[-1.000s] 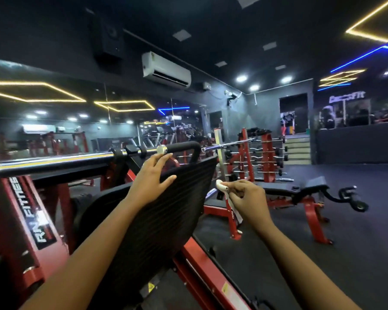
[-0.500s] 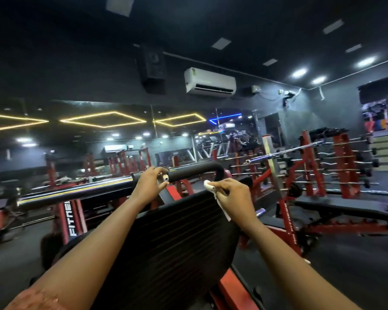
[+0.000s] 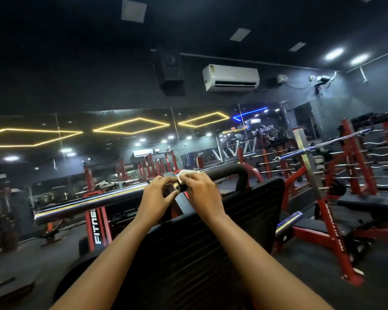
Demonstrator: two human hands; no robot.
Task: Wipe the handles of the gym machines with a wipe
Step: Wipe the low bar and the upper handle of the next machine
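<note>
A black padded handle (image 3: 229, 172) curves over the top of a black ribbed plate (image 3: 211, 242) on a red machine. My right hand (image 3: 202, 193) grips the handle's left end with a white wipe (image 3: 185, 175) bunched under its fingers. My left hand (image 3: 158, 195) sits just left of it, fingers curled around the dark joint where the handle meets a shiny steel bar (image 3: 87, 205). The two hands almost touch. Most of the wipe is hidden by my fingers.
A red upright labelled FITNESS (image 3: 98, 227) stands below the steel bar. To the right are a red bench frame (image 3: 327, 231), a barbell (image 3: 323, 147) and racks of bars (image 3: 367, 166). A mirrored wall lies behind.
My right hand moved left and up with the wipe onto the handle's left end, next to my left hand. The view swung further left and closer.
</note>
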